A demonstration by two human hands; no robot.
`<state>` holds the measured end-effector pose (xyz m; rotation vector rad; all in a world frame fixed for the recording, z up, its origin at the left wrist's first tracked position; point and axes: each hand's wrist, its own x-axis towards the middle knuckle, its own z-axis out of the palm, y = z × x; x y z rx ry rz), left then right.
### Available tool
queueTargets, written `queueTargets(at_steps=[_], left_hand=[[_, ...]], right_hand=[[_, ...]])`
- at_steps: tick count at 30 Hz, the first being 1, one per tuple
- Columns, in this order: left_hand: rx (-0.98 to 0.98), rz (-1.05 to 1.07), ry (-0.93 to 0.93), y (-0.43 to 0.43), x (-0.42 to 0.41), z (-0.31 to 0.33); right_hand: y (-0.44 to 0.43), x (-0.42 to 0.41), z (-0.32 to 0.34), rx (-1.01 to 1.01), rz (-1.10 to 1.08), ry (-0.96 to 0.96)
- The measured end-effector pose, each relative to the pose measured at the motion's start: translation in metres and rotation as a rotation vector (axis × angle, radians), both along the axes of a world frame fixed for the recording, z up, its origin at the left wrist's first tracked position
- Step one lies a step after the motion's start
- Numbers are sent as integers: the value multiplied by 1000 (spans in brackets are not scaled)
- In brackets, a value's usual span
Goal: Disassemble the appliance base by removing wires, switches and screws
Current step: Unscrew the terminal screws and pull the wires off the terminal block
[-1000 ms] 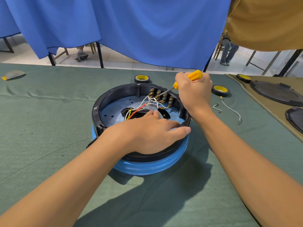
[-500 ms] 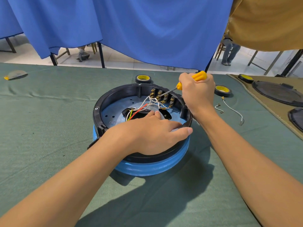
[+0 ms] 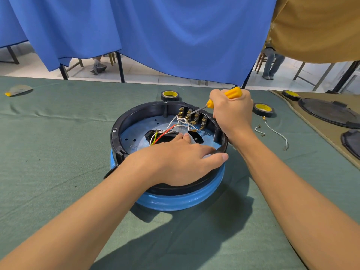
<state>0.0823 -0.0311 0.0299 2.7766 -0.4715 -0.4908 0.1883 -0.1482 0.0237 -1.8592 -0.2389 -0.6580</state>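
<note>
Screwdriver with a yellow plastic handle [image 3: 232, 92] sits clenched in the right hand [image 3: 232, 114], its metal tip at the brass switch terminals [image 3: 203, 120] on the far inner wall of the round black-and-blue appliance base [image 3: 175, 201] — mid-table on the green cloth [image 3: 58, 152]. Left hand [image 3: 181, 160] lies flat over the near rim, fingers straight, gripping nothing.

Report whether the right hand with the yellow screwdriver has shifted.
No. The right hand stays beside the black tape roll, its yellow-handled screwdriver tip at the same brass terminals.
</note>
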Motion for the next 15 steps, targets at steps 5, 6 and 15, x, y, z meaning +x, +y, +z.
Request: queueTargets(at_steps=[5, 6, 15], left_hand=[[15, 0, 2, 0, 0, 0], [15, 0, 6, 0, 0, 0], [20, 2, 8, 0, 1, -1]], right_hand=[[-1, 16, 9, 214, 58, 284], [0, 18, 11, 248, 74, 322], [1, 19, 11, 331, 65, 369]])
